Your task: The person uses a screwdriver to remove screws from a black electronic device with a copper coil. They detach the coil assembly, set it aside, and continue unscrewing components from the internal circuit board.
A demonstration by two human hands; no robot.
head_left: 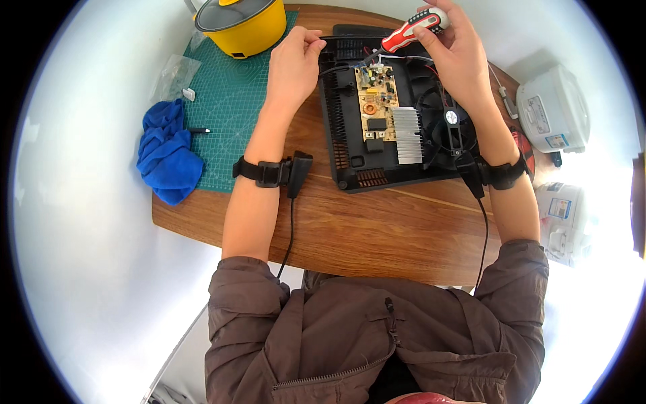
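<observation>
In front of me lies an opened black appliance housing, its inside facing up. It holds a tan circuit board, a finned silver heat sink and a round black fan. My right hand grips a red-and-white screwdriver by its handle. The shaft slants down to the left, its tip among the wires at the board's far end. My left hand is closed at the housing's far left corner, thumb and fingers together; what they pinch is hidden.
Left on the wooden table lie a green cutting mat, a crumpled blue cloth and a clear plastic bag. A yellow pot stands at the far left. White appliances line the right side, near another screwdriver.
</observation>
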